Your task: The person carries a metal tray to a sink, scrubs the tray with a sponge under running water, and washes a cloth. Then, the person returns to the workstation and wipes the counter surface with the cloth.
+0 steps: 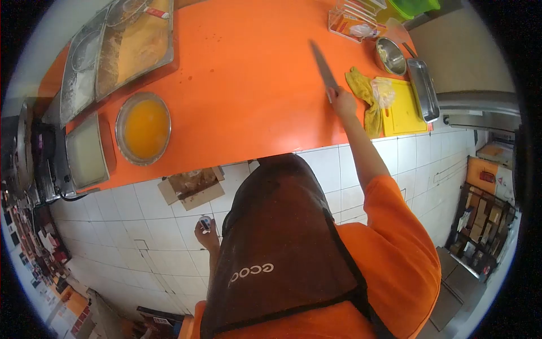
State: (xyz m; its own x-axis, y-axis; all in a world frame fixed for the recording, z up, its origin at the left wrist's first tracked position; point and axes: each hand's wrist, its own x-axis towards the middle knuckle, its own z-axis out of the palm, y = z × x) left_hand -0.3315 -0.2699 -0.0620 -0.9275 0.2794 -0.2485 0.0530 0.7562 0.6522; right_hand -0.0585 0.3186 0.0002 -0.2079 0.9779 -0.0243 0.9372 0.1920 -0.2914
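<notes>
My right hand [344,103] is wrapped round the handle of a large kitchen knife [322,64], whose broad blade points away from me over the orange counter. Just right of that hand lies a crumpled yellow cloth [359,85], beside a yellow cutting board [405,116] with a clear plastic bag [384,93] on its edge. Low at my side, off the counter, my left hand [206,237] grips a small grey-white object [205,222] with a dark panel; its kind is too small to make out.
On the orange counter [237,96], a bowl of orange-yellow liquid [145,130] stands left, near trays of crumbs [144,48] and white powder [79,90]. A metal bowl [390,56], metal tray [423,90] and wire rack [353,25] are right. A cardboard box [195,186] sits below the edge.
</notes>
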